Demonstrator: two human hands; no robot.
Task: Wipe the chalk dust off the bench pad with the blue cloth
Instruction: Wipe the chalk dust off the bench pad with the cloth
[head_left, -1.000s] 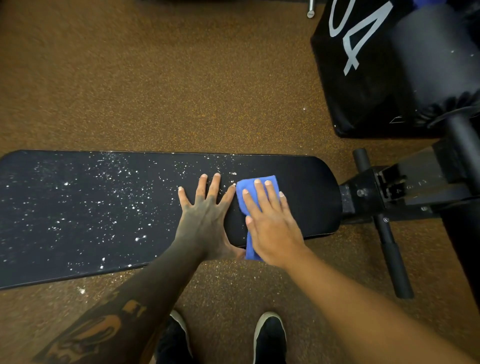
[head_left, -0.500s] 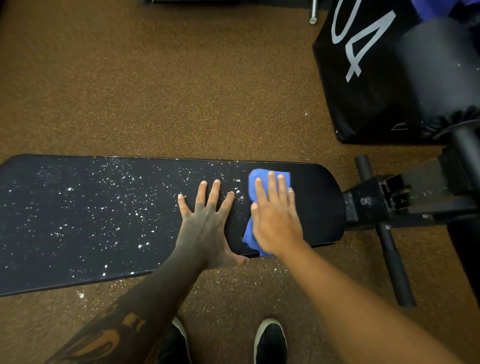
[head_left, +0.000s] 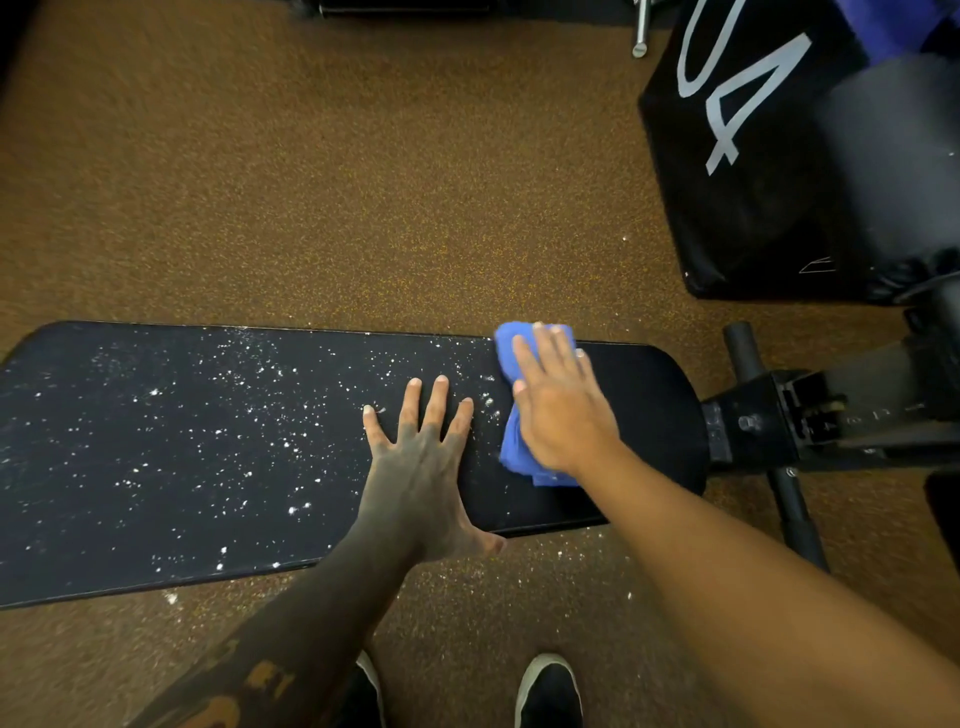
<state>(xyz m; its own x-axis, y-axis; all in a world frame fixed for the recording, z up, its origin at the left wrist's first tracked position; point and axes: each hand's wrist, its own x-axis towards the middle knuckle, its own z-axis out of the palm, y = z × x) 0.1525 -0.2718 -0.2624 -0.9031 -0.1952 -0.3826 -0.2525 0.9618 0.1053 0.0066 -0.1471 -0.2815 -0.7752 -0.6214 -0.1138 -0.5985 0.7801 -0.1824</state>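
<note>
Wiping step, early by my read: the bench pad (head_left: 156, 441) is clean only at its right end, and chalk dust (head_left: 234, 415) speckles everything left of the hands.

Blue cloth (head_left: 511, 452) lies bunched on the pad near that right end, reaching the pad's far edge, under the right hand (head_left: 563, 410). That hand is flat, fingers straight and close together, pressing the cloth down, not curled round it. Left hand (head_left: 421, 467) is flat on the pad just left of the cloth, fingers spread wide, holding nothing, thumb over the pad's near edge.

To do it well:
- Keep the palm's weight on the cloth.
- Run full strokes from the far edge to the near edge.
- Overlap passes and work leftward.
- Move the left hand first, since it sits on dusted pad.
- Refold the cloth when it loads up.

Risk: dust is pushed onto the floor (head_left: 363, 182); specks already lie by the pad's near edge.

Containers: none open in view. The black box marked 04 (head_left: 727, 182) sits beyond the pad's right end; contents cannot be told.
</note>
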